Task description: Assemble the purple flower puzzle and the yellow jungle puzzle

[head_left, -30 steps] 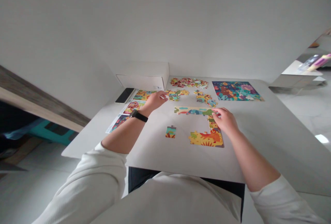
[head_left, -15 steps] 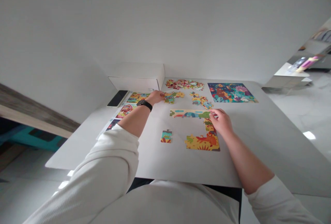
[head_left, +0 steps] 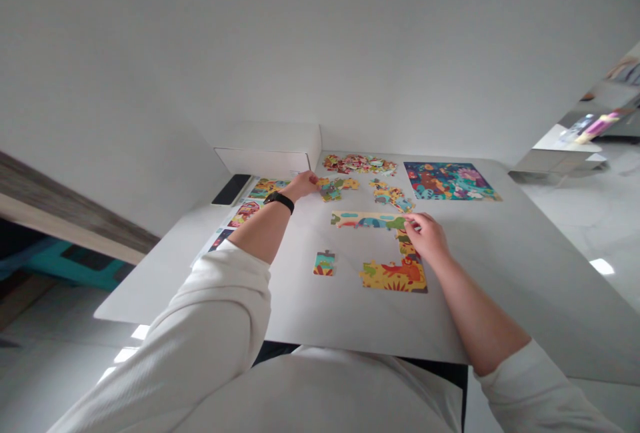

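My left hand [head_left: 301, 185], with a black watch on its wrist, reaches to the far side of the table. Its fingers are pinched at the left edge of a group of loose yellow and green puzzle pieces [head_left: 334, 188]; whatever lies between the fingertips is too small to make out. My right hand [head_left: 429, 236] has thumb and finger closed on the top right corner of a partly joined animal puzzle [head_left: 367, 221]. The joined strip runs along the top, right side and bottom right. A small joined section with a green animal [head_left: 325, 263] lies apart at the left.
A heap of mixed pieces [head_left: 360, 164] and another loose group [head_left: 393, 195] lie farther back. At the back right is a dark blue picture puzzle [head_left: 450, 180]. A white box [head_left: 265, 153], a black phone [head_left: 231, 190] and picture sheets [head_left: 243, 214] occupy the left side.
The view has shifted slightly. Both hands stay at nearly the same places, the left at the loose pieces and the right at the puzzle's corner.
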A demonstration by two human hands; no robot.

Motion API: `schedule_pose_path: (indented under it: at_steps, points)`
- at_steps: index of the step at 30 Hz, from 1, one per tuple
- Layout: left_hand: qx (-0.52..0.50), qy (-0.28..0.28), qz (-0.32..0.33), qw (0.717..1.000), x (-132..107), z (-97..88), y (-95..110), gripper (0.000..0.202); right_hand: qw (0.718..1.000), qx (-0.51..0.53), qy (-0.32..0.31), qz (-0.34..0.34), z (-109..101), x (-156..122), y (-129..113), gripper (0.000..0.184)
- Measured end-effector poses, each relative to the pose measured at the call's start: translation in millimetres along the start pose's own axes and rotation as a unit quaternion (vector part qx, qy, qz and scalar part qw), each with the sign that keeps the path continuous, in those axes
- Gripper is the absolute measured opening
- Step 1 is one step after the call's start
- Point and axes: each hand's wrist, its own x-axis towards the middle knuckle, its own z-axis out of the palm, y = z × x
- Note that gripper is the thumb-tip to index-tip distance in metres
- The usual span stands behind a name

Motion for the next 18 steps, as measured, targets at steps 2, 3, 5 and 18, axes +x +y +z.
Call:
schedule_pose_path:
  at_steps: [2, 3, 5, 18]
  points:
    - [-0.016, 0.022, -0.024, 0.999, -9, -3.8, 6, 0.026, 1.000, -0.002, 0.000, 0.003, -1, 0, -1, 0.029]
    - [-0.040, 0.030, -0.034, 0.998, -15, -6.3, 10, 0.026, 1.000, -0.003, 0.000, 0.004, -1, 0, -1, 0.029]
    - [-0.131, 0.049, -0.050, 0.989, -31, -12.2, 20, 0.027, 1.000, -0.003, -0.001, 0.004, -1, 0, -1, 0.030]
    - [-0.380, 0.055, 0.076, 0.920, -175, -4.0, 82, 0.048, 0.990, 0.142, 0.001, 0.019, -11, 10, -56, 0.042]
